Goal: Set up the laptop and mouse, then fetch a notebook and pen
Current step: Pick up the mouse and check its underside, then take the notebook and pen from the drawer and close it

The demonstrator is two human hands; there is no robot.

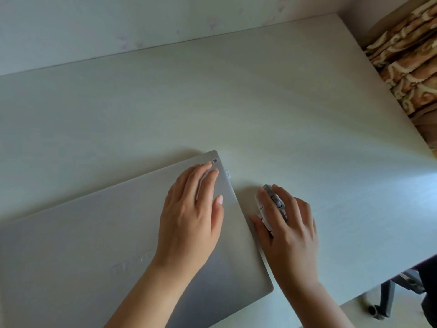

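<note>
A closed silver laptop (94, 237) lies flat on the pale desk (260, 102), filling the lower left. My left hand (191, 216) rests palm down on its lid near the far right corner, fingers apart. Just right of the laptop's edge sits a white and grey mouse (272, 204). My right hand (288, 223) lies over the mouse with fingers curled around its sides. No notebook or pen is in view.
A light wall runs along the desk's far edge. A brown patterned curtain (406, 62) hangs past the desk's right side. Below the desk's right front corner stands a chair base with a castor (378, 308).
</note>
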